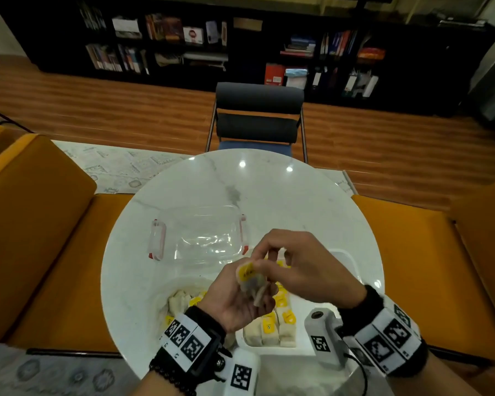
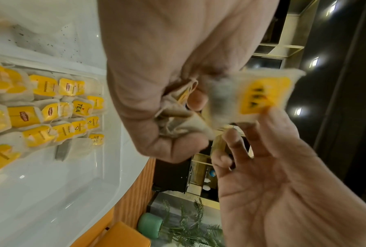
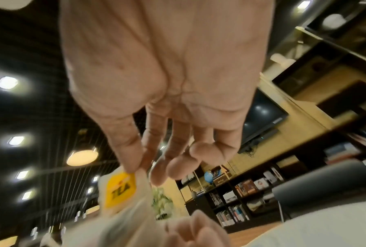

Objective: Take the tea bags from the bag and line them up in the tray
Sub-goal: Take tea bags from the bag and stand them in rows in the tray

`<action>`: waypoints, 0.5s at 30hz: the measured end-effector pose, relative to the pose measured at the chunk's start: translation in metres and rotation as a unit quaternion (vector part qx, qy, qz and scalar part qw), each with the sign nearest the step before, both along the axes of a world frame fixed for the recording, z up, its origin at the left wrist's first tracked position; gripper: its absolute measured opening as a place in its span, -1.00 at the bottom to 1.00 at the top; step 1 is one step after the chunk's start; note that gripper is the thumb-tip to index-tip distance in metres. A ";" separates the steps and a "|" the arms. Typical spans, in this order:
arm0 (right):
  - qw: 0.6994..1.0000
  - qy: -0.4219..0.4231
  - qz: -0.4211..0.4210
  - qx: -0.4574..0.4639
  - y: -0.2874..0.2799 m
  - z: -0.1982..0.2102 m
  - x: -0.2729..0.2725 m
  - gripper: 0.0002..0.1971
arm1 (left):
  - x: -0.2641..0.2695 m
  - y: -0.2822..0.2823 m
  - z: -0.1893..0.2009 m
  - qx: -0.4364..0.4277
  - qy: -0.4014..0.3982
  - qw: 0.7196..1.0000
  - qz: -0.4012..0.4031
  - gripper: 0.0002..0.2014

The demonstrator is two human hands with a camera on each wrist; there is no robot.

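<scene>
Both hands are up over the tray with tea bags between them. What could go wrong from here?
1. The left hand grips a bunch of tea bags while the right hand pinches just one tea bag by its edge; pulling may drag out extras or tear the paper.
2. Anything dropped would likely land on the lined-up rows in the tray below and knock them askew.
</scene>
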State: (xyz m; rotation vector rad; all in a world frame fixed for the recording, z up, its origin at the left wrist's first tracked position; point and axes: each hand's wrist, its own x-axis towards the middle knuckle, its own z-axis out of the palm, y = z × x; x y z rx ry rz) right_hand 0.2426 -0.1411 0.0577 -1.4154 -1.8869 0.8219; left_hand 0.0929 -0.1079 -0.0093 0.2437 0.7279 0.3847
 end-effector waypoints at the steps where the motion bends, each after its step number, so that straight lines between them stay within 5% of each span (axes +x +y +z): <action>1: 0.998 0.054 -0.029 -0.018 0.000 0.003 0.002 -0.96 | -0.001 0.001 0.002 0.005 0.008 1.000 0.001 -0.73; 5: 0.977 0.185 -0.083 -0.068 0.000 0.010 0.012 -0.97 | -0.002 0.009 0.010 0.052 0.044 0.998 0.005 -0.81; 9: 0.967 0.214 -0.113 -0.078 -0.001 0.013 0.028 -0.94 | -0.008 0.019 0.019 0.168 0.107 0.977 0.077 -0.65; 15: 0.965 0.216 -0.133 -0.068 -0.004 0.016 0.041 -0.93 | -0.004 0.018 0.063 0.426 0.156 0.886 0.093 -0.54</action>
